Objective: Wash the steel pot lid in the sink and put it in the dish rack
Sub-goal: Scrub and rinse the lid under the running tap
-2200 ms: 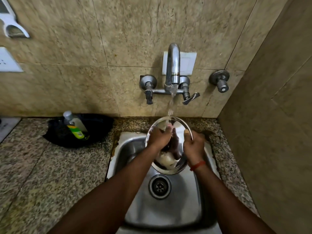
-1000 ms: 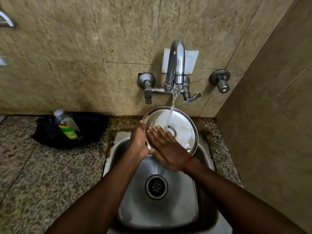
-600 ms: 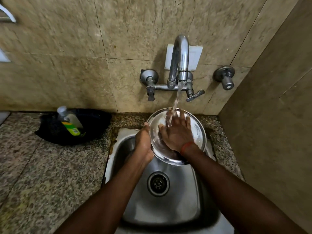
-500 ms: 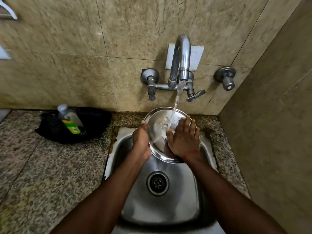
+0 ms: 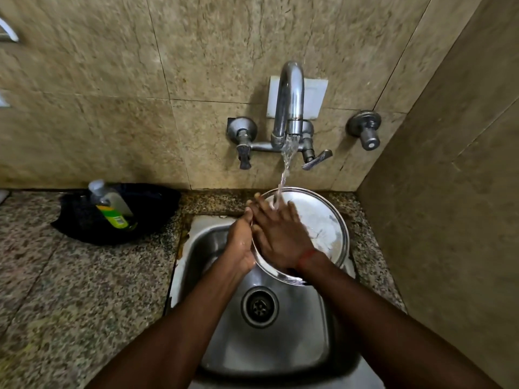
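Rinsing round steel lid (image 5: 323, 220), granite counter (image 5: 84, 290)

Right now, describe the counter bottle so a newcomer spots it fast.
Start at the sink; go left along the granite counter to the black heap by the wall. The bottle leans on it: clear, green-yellow label, the only container there.

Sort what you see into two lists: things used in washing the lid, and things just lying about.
In use: steel lid, left hand gripping its rim, right hand flat on it, tap, running water, sink.
Lying about: green-labelled bottle, black object beneath it, separate wall valve.
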